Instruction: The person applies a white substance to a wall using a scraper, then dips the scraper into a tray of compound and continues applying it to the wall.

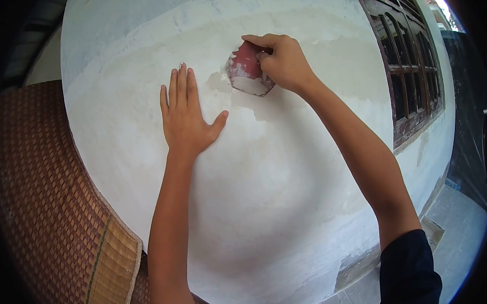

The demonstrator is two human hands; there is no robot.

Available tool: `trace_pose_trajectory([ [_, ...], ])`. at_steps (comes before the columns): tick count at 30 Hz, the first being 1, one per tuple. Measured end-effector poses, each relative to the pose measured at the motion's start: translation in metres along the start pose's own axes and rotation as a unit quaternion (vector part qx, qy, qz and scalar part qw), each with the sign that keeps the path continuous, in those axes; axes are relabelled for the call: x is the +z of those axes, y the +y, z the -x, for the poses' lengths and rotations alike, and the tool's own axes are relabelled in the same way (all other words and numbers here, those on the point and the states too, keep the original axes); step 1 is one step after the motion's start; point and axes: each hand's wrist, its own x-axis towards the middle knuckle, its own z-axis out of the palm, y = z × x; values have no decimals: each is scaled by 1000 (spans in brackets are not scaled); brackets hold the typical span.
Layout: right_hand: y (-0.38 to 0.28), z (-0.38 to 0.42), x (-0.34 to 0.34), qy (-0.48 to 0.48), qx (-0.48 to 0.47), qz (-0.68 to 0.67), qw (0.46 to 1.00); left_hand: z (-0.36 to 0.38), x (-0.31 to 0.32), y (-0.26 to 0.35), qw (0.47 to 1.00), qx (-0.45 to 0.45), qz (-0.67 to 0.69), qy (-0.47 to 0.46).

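Clock directions read from the centre of the view.

Scraper (247,63): at 12 o'clock, up against the wall (266,178). Red face, smeared with pale filler (252,86), thickest along the lower edge. Filler also on its 9 o'clock side.

Hands: both raised, arms reaching up from the lower edge of the view. Right hand (284,58) at 1 o'clock, closed round the scraper's 3 o'clock side; index finger laid along the top edge, tip toward 9, thumb on the red face. Fingers behind the tool hidden; their hold cannot be told. Left hand (186,119) between 10 and 11 o'clock, spread flat against the wall, nothing in its grasp. Its fingers point to 12, nearly straight; thumb stands out toward 2.

Wall whitish, cloudy in tone, bowed by the lens. A damp-looking patch (217,82) just beside the scraper, on its 9 o'clock side, between the two hands. A duller band runs from the scraper toward 2 o'clock.

Around: woven mat (46,185) from 9 to 7 o'clock, brown with a paler border. Window (404,66) at 2 o'clock, dark frame with bars. Dark sheet (467,106) at 3. Grey floor (463,224) at 4. Dark sleeve (408,275) on the right arm, lower down.
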Motion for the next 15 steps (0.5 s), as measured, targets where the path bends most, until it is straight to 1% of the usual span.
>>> trace_pose_trajectory([
  [2, 19, -11, -1, 137, 24, 22, 990, 0, 0, -1, 1000, -1, -2, 0],
  [3, 19, -19, -10, 188, 69, -6, 980, 0, 0, -1, 1000, 0, -3, -2],
  [4, 20, -21, -16, 223, 73, -43, 971, 1, 0, -1, 1000, 0, -3, -3],
  [6, 9, -14, -12, 164, 79, -167, 969, 1, 0, -1, 1000, 2, -2, -1],
  [8, -2, -1, -1, 47, -10, -87, 995, 0, 1, -1, 1000, 1, 0, 2],
  [9, 7, -1, 7, 56, -62, 12, 996, 1, 1, -1, 1000, 0, 0, 3],
  [10, 12, -6, 3, 55, -60, 11, 997, 1, 1, -1, 1000, 0, -1, 2],
  [11, 14, -12, -5, 122, 29, -14, 992, 1, 1, -1, 1000, -1, -1, 2],
  [12, 7, -18, -15, 187, 115, -40, 975, 1, 1, -1, 1000, -2, -2, 0],
  [13, 0, -18, -23, 181, 158, -111, 964, 1, 0, -1, 1000, -2, -3, -3],
  [14, -1, -16, -19, 181, 157, -113, 964, 1, 0, -2, 1000, -2, -5, -3],
  [15, -1, -15, -11, 117, 79, -113, 984, 0, 0, -2, 1000, -1, -5, -3],
])
